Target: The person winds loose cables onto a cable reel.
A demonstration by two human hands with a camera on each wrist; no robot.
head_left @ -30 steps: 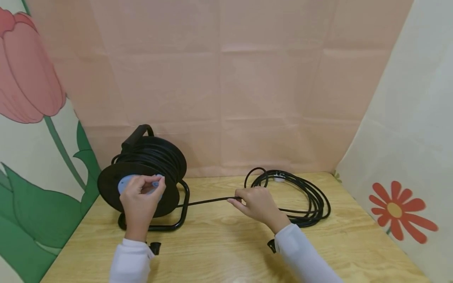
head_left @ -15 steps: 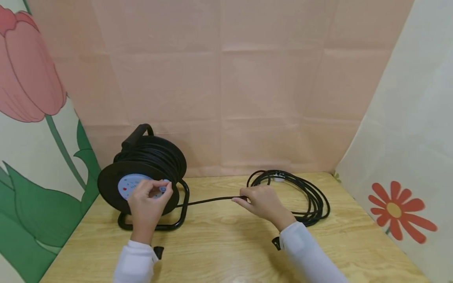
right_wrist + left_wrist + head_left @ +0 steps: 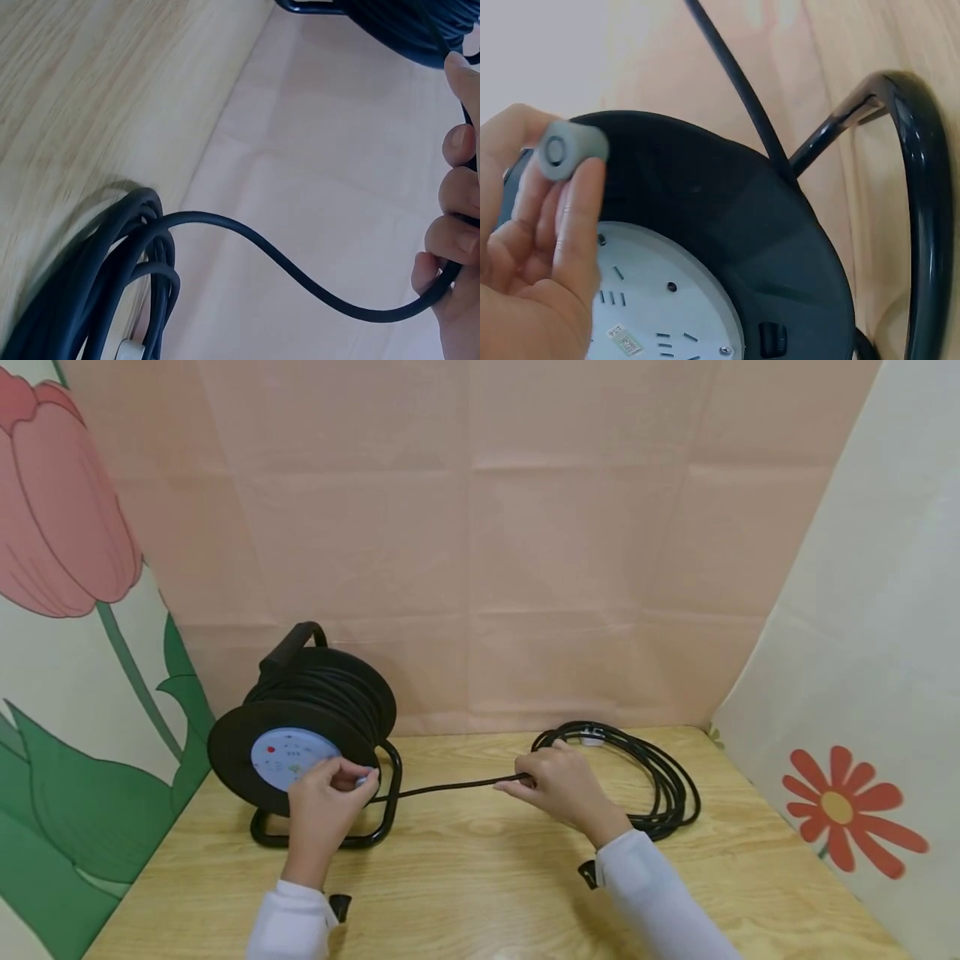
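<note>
A black cable reel stands at the left of the table, with cable wound on its drum. My left hand is in front of its pale blue socket face. Thumb and fingers pinch the small round crank knob near the flange rim. From the reel a black cable runs to the right, almost straight. My right hand grips this cable in curled fingers, and in the right wrist view it leaves the hand in a slack curve toward a loose coil on the table.
The reel rests on a black tube stand and has a handle on top. A whitish piece sits at the coil's far side. A pink backdrop rises behind the wooden table.
My left hand has carried the knob to the right and nearer to me, and the reel's face has turned. The right hand has shifted slightly right, still holding the cable.
</note>
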